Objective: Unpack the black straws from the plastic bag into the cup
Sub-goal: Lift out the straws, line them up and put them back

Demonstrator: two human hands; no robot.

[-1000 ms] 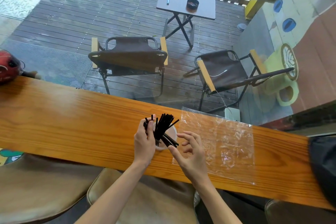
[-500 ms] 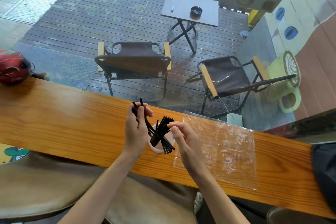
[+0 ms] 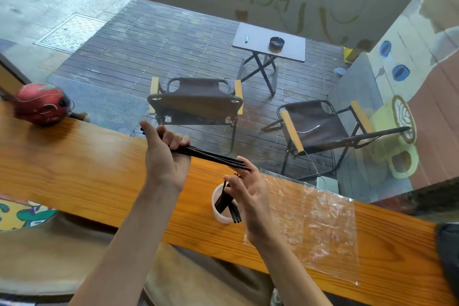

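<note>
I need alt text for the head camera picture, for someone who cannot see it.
A person's left hand grips a bundle of black straws above a wooden counter; the right hand pinches straws in a white cup beside a clear plastic bag.

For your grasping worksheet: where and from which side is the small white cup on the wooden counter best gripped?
Grip the small white cup around its lower side wall, coming from its left. The black straws fill its open mouth and lean right, where the right hand already sits, so the top and right are blocked.

Dark object (image 3: 450,251) at right edge: cropped, unidentifiable. Cup (image 3: 218,202) partly hidden behind right hand (image 3: 250,196). Straw count (image 3: 213,156) indeterminable.
</note>
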